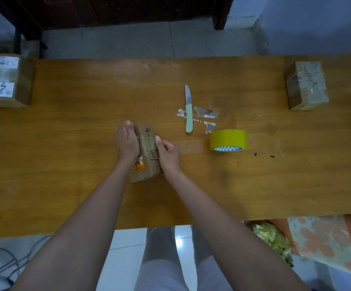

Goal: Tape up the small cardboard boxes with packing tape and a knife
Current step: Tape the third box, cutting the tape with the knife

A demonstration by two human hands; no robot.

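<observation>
**One box in hand, tape and knife idle**

Both hands press one small cardboard box (145,151) between them — left hand (126,141) flat on its side, right hand (168,155) clamping the other. Right of the hands lie the knife (188,111) and tape roll (228,140), untouched. Stacked boxes (5,80) wait far left; another box (306,85), seemingly taped, sits far right.

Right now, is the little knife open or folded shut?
Open. The knife lies flat on the table, its bare metal blade sticking straight out of the green handle, pointing away from the person. Neither hand touches it.
</observation>
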